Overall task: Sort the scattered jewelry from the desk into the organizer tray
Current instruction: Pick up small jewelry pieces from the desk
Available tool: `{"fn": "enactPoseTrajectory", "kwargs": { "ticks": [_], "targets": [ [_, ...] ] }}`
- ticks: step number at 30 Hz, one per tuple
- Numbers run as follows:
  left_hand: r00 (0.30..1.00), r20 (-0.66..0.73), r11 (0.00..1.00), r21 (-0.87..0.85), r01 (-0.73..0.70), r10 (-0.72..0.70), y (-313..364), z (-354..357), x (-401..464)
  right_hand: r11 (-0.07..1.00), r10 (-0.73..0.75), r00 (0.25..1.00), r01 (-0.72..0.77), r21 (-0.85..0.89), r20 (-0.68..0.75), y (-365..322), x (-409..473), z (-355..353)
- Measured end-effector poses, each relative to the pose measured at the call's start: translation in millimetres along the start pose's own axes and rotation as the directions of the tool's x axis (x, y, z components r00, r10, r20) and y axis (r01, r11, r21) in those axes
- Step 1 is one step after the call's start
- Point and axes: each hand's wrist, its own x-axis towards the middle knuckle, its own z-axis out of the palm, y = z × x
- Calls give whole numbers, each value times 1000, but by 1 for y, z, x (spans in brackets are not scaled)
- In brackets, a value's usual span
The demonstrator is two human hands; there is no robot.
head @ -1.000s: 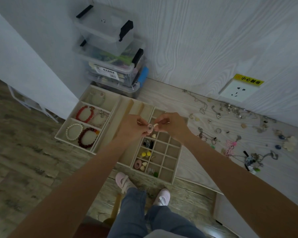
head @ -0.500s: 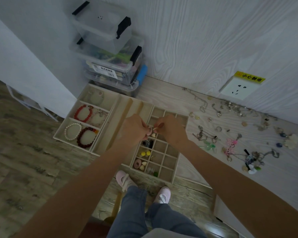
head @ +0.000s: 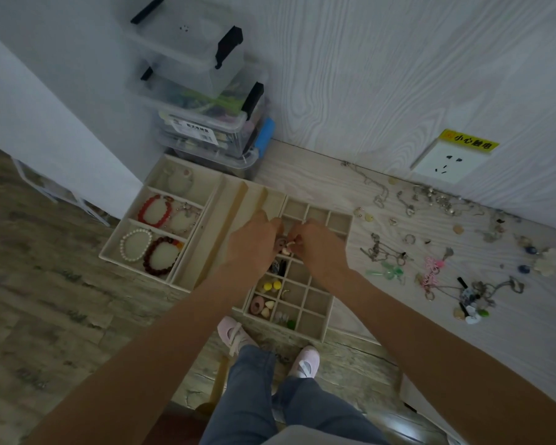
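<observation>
A beige organizer tray (head: pixel 324 329) with a grid of small cells lies on the desk's left end, joined to a section with long slots and bracelet compartments (head: pixel 118 239). My left hand (head: pixel 254 244) and my right hand (head: pixel 318 245) meet over the grid's upper left cells. Between their fingertips they pinch a small pink ring-shaped earring (head: pixel 282 244) with a pale drop. Scattered jewelry (head: pixel 430 268) covers the desk to the right: chains, rings, pendants, a pink knot charm (head: pixel 430 268) and a green piece (head: pixel 389 272).
Stacked clear storage boxes (head: pixel 206 101) with black latches stand behind the tray against the wall. A wall socket (head: pixel 446 162) with a yellow label sits at the back right. Several grid cells hold small beads and earrings. My legs and pink shoes show below the desk edge.
Both hands have lowered together with the earring, from above the tray toward the grid's upper left cells. The view has tilted slightly.
</observation>
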Motion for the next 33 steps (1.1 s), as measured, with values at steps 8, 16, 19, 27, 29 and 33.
{"fn": "enactPoseTrajectory", "kwargs": {
  "ticks": [8, 16, 19, 27, 29, 33],
  "targets": [
    [993, 61, 986, 131, -105, 97, -12, 0, -4, 1000, -17, 1000, 16, -25, -17, 0, -3, 0],
    [997, 41, 996, -64, -59, 62, -13, 10, -9, 998, -17, 999, 14, -62, -48, -2, -4, 0],
    [999, 25, 987, -161, -15, 20, -8, 14, -9, 997, -24, 998, 20, -71, -61, -3, -3, 0],
    [990, -17, 950, -287, 126, -137, 1, 19, -2, 992, -18, 1000, 21, -125, 23, -2, 4, -5],
    [987, -27, 944, -296, 144, -159, 2, 21, -1, 994, -14, 1000, 17, -108, 27, -2, 5, -6],
    [980, -37, 929, -328, 174, -197, 4, 21, -1, 993, -29, 999, 31, -110, 17, -1, 7, -5]
  ]
}}
